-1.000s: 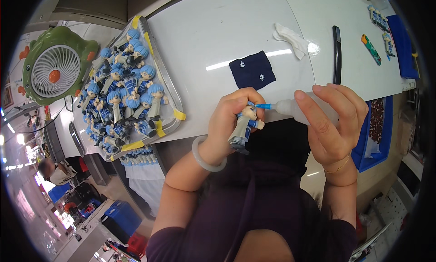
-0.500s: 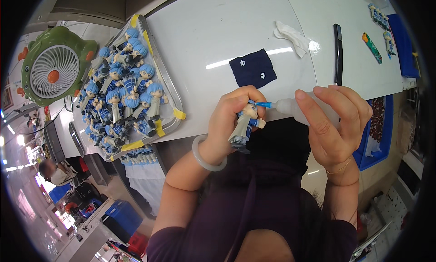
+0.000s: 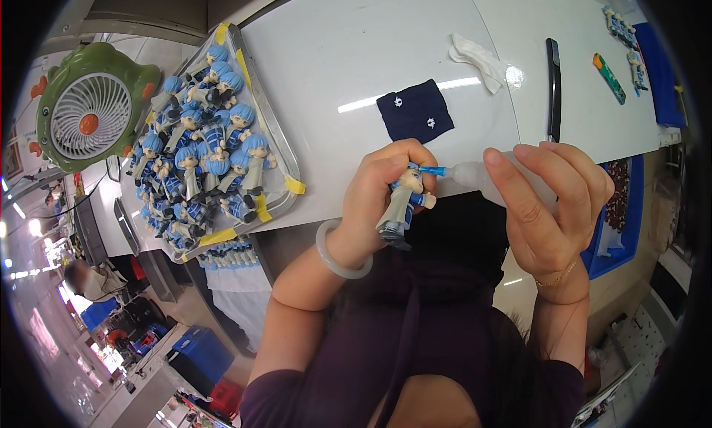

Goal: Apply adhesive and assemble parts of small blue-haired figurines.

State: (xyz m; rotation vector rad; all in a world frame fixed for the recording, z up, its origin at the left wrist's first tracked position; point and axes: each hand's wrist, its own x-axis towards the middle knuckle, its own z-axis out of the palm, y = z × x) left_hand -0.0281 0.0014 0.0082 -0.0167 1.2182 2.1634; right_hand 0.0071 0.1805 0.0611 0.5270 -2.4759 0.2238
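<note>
Figurine (image 3: 401,204) with blue hair is hanging at the table's (image 3: 322,109) near edge, its head pointing toward the far edge, its feet pointing back and slightly left along its long axis. The left hand (image 3: 368,196) is holding it, thumb and forefinger pinching around the head. The right hand (image 3: 546,214) is curling its fingers about a translucent squeeze bottle (image 3: 466,174); how hard they are pressing cannot be told. The bottle is lying crosswise, its blue nozzle (image 3: 434,171) pointing left at the face; whether the tip is touching is too small to tell. Open tabletop is stretching between the right rim of a heaped tray (image 3: 274,122) at the table's left end and a navy cloth (image 3: 415,110), which is lying just beyond the left hand. Farther right, a black bar (image 3: 554,87) is running lengthwise toward the near edge, with a green-and-orange cutter (image 3: 609,79) lying beside it.
</note>
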